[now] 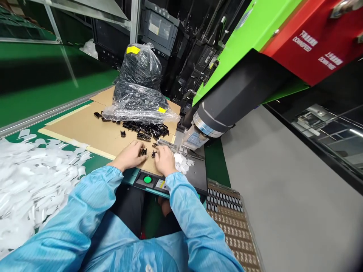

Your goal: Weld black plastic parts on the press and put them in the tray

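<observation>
Two small black curved plastic parts are at my fingertips, over the front of the cardboard sheet (82, 124). My left hand (132, 155) has its fingers closed on one black plastic part (144, 151). Just to the right, my right hand (165, 159) pinches another black plastic part (153, 153). A narrow gap separates the two parts. Beyond my hands lies a loose pile of similar black parts (144, 130), with a single black part (123, 133) lying apart on the left.
Clear bags of black parts (138, 90) stand behind the pile. White film pieces (42, 181) cover the left; a smaller white heap (183, 163) lies by my right hand. A green-and-red press (241, 87) overhangs the right. A green button (147, 179) faces me; a parts tray (235, 226) sits lower right.
</observation>
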`<move>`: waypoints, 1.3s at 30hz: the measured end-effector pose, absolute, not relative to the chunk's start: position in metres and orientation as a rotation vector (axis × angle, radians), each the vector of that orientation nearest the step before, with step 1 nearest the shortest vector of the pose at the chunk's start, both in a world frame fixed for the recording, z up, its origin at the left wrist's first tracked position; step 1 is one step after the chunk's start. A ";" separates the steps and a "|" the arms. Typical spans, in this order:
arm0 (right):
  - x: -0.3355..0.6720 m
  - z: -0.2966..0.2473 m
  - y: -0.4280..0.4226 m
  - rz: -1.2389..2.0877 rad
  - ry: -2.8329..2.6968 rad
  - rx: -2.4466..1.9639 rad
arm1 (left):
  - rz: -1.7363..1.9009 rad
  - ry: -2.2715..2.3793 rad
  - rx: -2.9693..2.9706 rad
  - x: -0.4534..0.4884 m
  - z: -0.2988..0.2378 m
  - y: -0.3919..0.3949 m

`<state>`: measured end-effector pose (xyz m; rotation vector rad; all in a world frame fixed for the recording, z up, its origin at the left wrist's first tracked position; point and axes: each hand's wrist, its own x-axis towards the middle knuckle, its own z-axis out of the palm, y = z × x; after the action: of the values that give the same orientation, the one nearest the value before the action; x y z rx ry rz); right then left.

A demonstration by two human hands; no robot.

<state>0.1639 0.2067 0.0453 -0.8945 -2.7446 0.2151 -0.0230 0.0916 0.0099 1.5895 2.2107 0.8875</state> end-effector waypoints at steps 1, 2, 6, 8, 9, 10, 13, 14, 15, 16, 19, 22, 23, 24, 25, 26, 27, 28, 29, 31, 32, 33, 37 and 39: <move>0.163 0.044 0.203 0.198 -2.741 -0.932 | 0.833 2.269 1.576 -0.021 0.012 0.092; 0.161 0.043 0.200 0.178 -2.756 -0.948 | 0.777 2.319 1.575 -0.018 0.013 0.092; 0.154 0.037 0.194 0.105 -2.827 -0.954 | 0.629 2.433 1.654 -0.012 0.012 0.095; 0.154 0.035 0.193 0.118 -2.826 -0.941 | 0.610 2.450 1.695 -0.011 0.010 0.095; 0.157 0.035 0.192 0.141 -2.814 -0.922 | 0.610 2.450 1.711 -0.012 0.010 0.094; 0.162 0.036 0.192 0.171 -2.791 -0.898 | 0.617 2.449 1.721 -0.012 0.010 0.093; 0.191 0.041 0.196 0.267 -2.637 -0.868 | 0.687 2.416 1.710 -0.010 0.015 0.089; 0.205 0.043 0.200 0.289 -2.567 -0.883 | 0.730 2.394 1.684 -0.007 0.017 0.088; 0.219 0.044 0.206 0.303 -2.494 -0.912 | 0.783 2.365 1.646 -0.002 0.020 0.089; 0.234 0.045 0.213 0.309 -2.422 -0.951 | 0.839 2.333 1.603 0.005 0.024 0.092; 0.272 0.045 0.243 0.298 -2.237 -1.090 | 0.980 2.211 1.554 0.033 0.034 0.114; 0.290 0.038 0.272 0.287 -2.132 -1.224 | 1.041 2.128 1.674 0.065 0.041 0.155; 0.292 0.035 0.280 0.280 -2.121 -1.255 | 1.036 2.132 1.721 0.074 0.042 0.170; 0.292 0.032 0.285 0.269 -2.119 -1.278 | 1.014 2.150 1.762 0.082 0.042 0.184; 0.291 0.030 0.289 0.254 -2.125 -1.290 | 0.981 2.175 1.797 0.088 0.043 0.197; 0.289 0.027 0.292 0.234 -2.138 -1.291 | 0.941 2.199 1.827 0.093 0.042 0.208; 0.288 0.026 0.293 0.210 -2.154 -1.287 | 0.899 2.220 1.853 0.096 0.041 0.217; 0.287 0.025 0.294 0.183 -2.174 -1.279 | 0.862 2.240 1.873 0.098 0.040 0.223; 0.286 0.025 0.294 0.153 -2.196 -1.273 | 0.830 2.254 1.895 0.100 0.039 0.228; 0.285 0.026 0.292 0.083 -2.260 -1.256 | 0.779 2.266 1.956 0.103 0.036 0.232; 0.286 0.028 0.290 0.045 -2.299 -1.247 | 0.754 2.260 1.999 0.104 0.035 0.233; 0.286 0.029 0.288 0.009 -2.340 -1.238 | 0.723 2.250 2.045 0.105 0.035 0.233; 0.283 0.037 0.279 -0.093 -2.467 -1.206 | 0.544 2.238 2.171 0.109 0.039 0.230; 0.280 0.040 0.277 -0.106 -2.486 -1.203 | 0.464 2.253 2.187 0.110 0.043 0.230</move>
<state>0.2805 0.2768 0.0397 -1.2027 -2.4862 -0.1062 0.1101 0.2301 0.0431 2.1865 2.2531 0.4643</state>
